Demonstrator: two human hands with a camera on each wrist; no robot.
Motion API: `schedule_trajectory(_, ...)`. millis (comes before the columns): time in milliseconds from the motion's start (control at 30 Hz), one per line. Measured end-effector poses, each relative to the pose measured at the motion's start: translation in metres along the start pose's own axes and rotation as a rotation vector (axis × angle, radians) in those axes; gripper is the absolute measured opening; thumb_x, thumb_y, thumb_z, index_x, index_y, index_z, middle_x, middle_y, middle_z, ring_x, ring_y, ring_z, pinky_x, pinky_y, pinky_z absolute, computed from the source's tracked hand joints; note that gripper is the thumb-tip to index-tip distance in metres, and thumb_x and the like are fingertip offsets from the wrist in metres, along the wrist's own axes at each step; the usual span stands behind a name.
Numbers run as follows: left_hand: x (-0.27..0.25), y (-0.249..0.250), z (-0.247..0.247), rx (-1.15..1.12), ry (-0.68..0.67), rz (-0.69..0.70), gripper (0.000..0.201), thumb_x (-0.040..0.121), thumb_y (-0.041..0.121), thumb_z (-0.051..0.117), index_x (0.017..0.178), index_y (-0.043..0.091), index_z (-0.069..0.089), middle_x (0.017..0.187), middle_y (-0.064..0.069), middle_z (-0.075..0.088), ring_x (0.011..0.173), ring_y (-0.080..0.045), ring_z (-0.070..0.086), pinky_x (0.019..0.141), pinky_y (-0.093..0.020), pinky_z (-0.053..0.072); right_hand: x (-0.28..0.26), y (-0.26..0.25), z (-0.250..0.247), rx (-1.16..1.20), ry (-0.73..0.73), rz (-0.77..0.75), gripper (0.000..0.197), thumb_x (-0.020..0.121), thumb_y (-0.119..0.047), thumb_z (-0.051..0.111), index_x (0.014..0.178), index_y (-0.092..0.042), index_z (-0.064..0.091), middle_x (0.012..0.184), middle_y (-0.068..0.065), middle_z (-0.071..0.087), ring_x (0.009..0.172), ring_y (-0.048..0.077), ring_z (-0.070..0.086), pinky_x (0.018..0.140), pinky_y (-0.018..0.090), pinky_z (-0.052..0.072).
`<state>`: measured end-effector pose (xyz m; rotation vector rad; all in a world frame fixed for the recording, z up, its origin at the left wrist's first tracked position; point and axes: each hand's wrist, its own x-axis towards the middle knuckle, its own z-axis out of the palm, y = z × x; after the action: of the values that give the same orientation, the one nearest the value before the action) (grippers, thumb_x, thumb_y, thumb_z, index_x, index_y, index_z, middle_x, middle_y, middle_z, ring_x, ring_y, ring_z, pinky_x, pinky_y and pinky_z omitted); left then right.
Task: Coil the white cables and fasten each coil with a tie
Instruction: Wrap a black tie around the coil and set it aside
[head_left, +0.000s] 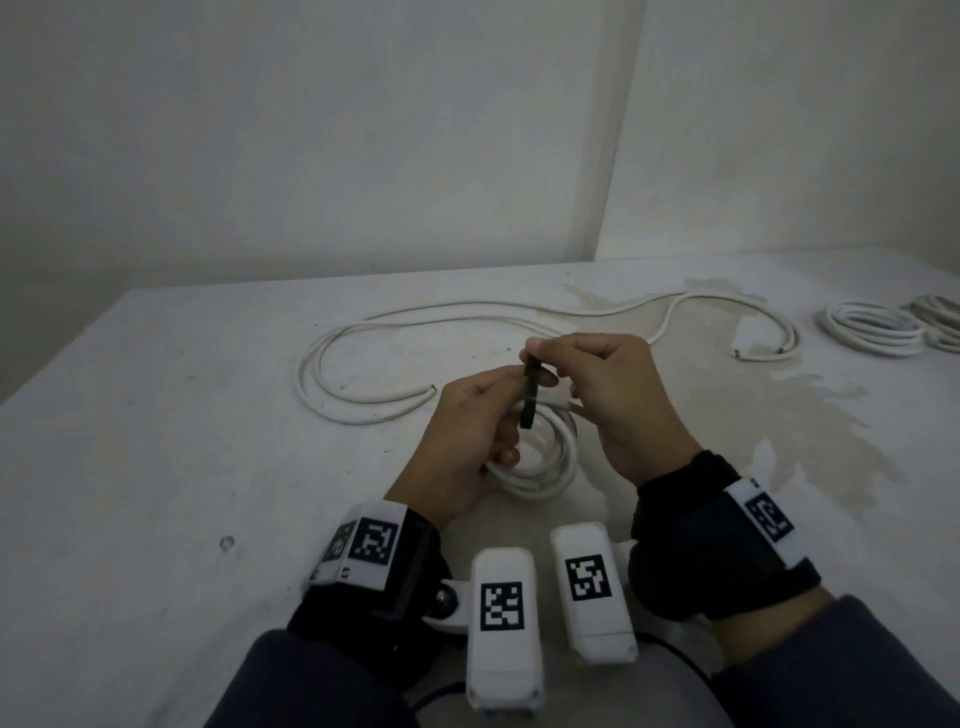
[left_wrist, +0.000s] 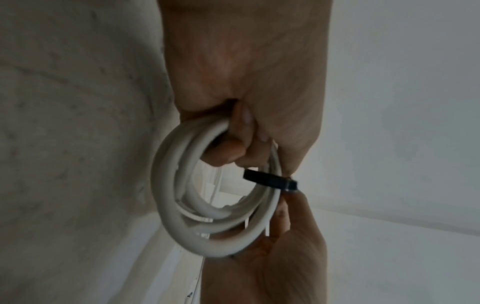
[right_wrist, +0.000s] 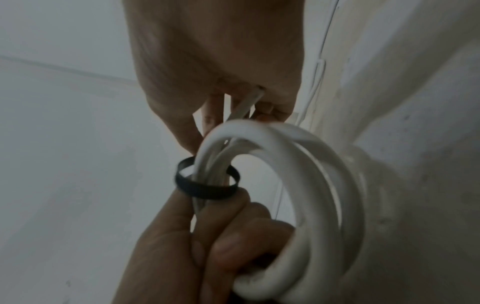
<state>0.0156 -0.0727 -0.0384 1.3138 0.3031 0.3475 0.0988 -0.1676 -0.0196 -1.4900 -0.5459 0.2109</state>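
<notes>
A small coil of white cable (head_left: 553, 467) hangs just above the table (head_left: 156, 415) in front of me. My left hand (head_left: 496, 415) grips the coil, its fingers curled through the ring (left_wrist: 168, 205). A black tie (head_left: 530, 395) loops round the gathered strands (right_wrist: 207, 191), with the left thumb and forefinger against it. My right hand (head_left: 537, 356) pinches the tie's upper end above the coil. In the left wrist view the tie (left_wrist: 270, 181) crosses the coil's right side. A cut cable end (right_wrist: 257, 94) sticks up near the right palm. The coil (right_wrist: 311, 185) is blurred there.
A long loose white cable (head_left: 415, 322) snakes across the table behind my hands. Two more coils (head_left: 872, 332) (head_left: 935, 312) lie at the far right edge. Water-like stains (head_left: 810, 415) mark the table's right side. Walls meet in a corner behind.
</notes>
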Motion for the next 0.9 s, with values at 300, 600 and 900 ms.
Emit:
schedule_trajectory(300, -0.003, -0.003, 0.001, 0.060, -0.143, -0.152, 0.036, 0.099, 0.031, 0.046, 0.081, 0.009, 0.070, 0.053, 0.003, 0.020, 0.038, -0.006, 0.020, 0.037, -0.015, 0.025, 0.019, 0.003, -0.045, 0.421, 0.447, 0.263, 0.012, 0.085, -0.005, 0.066, 0.074, -0.009, 0.066, 0.061, -0.001, 0.055, 0.042, 0.004, 0.050, 0.040, 0.015, 0.037)
schedule_trajectory(600, 0.003, -0.004, 0.001, 0.037, 0.022, -0.123, 0.034, 0.097, 0.032, 0.051, 0.080, 0.009, 0.069, 0.048, 0.007, 0.023, 0.037, -0.005, 0.023, 0.035, -0.015, 0.024, 0.016, 0.007, -0.039, 0.044, 0.021, 0.475, 0.026, 0.085, -0.032, 0.069, 0.078, -0.007, 0.069, 0.065, 0.000, 0.058, 0.051, 0.011, 0.054, 0.045, 0.021, 0.039)
schedule_trajectory(900, 0.006, -0.008, 0.005, 0.102, 0.037, -0.093, 0.027, 0.097, 0.028, 0.051, 0.079, 0.008, 0.048, 0.045, 0.007, 0.022, 0.036, -0.007, 0.021, 0.035, -0.013, 0.023, 0.011, 0.007, -0.022, 0.057, 0.011, 0.295, 0.007, 0.079, -0.009, 0.075, 0.074, -0.005, 0.072, 0.062, 0.000, 0.067, 0.052, 0.003, 0.059, 0.044, 0.011, 0.040)
